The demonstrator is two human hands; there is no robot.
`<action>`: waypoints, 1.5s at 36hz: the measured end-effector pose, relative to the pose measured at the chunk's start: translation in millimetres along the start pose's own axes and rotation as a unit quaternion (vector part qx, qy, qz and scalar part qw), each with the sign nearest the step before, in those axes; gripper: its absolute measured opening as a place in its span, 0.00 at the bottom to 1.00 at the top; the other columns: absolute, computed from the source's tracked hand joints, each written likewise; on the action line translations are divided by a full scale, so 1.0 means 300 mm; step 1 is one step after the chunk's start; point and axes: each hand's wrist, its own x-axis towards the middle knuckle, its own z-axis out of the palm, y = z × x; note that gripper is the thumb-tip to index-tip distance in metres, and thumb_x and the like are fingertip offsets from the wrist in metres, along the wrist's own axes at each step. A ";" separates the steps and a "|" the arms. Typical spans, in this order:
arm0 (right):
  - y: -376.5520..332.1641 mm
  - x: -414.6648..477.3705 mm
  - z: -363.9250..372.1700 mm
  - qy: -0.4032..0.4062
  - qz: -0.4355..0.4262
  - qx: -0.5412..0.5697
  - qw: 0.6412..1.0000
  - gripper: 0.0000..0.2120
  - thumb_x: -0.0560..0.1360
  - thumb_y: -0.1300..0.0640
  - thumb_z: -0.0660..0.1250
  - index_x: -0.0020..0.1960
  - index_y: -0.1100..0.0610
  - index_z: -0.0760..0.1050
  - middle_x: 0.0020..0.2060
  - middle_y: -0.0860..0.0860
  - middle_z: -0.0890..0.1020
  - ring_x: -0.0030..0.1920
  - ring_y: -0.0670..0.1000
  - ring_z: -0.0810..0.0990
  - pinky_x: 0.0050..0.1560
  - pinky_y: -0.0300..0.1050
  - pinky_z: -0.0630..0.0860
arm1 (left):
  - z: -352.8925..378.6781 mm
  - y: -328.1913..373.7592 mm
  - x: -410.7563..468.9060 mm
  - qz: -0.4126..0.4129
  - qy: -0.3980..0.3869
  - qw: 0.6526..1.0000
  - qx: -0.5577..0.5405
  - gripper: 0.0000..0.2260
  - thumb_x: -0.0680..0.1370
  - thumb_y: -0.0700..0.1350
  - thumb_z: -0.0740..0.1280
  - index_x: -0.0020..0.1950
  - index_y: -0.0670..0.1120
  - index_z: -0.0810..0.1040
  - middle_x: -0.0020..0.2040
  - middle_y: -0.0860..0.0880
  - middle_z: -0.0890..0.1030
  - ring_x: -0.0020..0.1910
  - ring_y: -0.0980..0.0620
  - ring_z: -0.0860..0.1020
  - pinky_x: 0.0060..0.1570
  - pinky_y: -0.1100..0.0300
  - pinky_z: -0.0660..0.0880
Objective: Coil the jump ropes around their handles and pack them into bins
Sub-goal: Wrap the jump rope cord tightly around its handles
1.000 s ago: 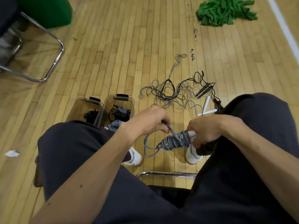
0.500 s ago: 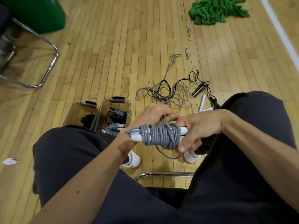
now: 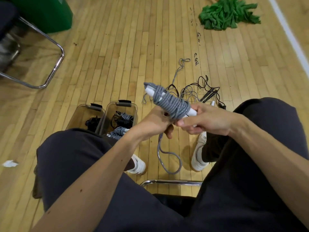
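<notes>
— Both hands busy?
— Yes. The right hand [image 3: 205, 122] is curled round the near end of the white handles [image 3: 149, 92]. The left hand [image 3: 155, 124] is curled under the coil, gripping the grey jump rope [image 3: 170, 102].
— Which way does it point?
— Its long axis slants from the right hand up and away to the left, free tip highest. It is held in the air between the knees. A loose tail [image 3: 168, 158] hangs in a loop below the left hand.
— The bins [image 3: 122, 104]?
— On the floor [image 3: 117, 56], to the left, with coiled ropes inside.
</notes>
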 end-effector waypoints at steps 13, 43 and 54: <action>0.020 0.035 -0.057 0.302 0.079 -0.071 0.947 0.06 0.77 0.61 0.71 0.47 0.59 0.74 0.30 0.50 0.73 0.25 0.46 0.66 0.26 0.40 0.60 | -0.024 -0.053 0.018 -0.023 0.033 0.995 0.089 0.10 0.84 0.48 0.62 0.48 0.45 0.79 0.29 0.54 0.74 0.24 0.61 0.68 0.28 0.66 0.66; 0.113 0.096 -0.006 -0.068 0.385 -0.338 0.856 0.07 0.76 0.58 0.72 0.41 0.58 0.76 0.28 0.49 0.76 0.28 0.47 0.72 0.32 0.40 0.67 | -0.041 -0.037 -0.040 0.208 -0.001 0.857 0.472 0.15 0.75 0.63 0.68 0.47 0.52 0.84 0.40 0.54 0.82 0.41 0.54 0.76 0.35 0.58 0.64; 0.082 0.055 0.009 -0.216 0.300 -0.270 0.889 0.11 0.75 0.63 0.72 0.37 0.52 0.76 0.28 0.50 0.73 0.28 0.48 0.68 0.28 0.37 0.65 | -0.054 -0.021 -0.034 0.117 0.031 0.928 0.352 0.27 0.60 0.71 0.75 0.32 0.49 0.75 0.31 0.52 0.75 0.34 0.55 0.70 0.34 0.56 0.66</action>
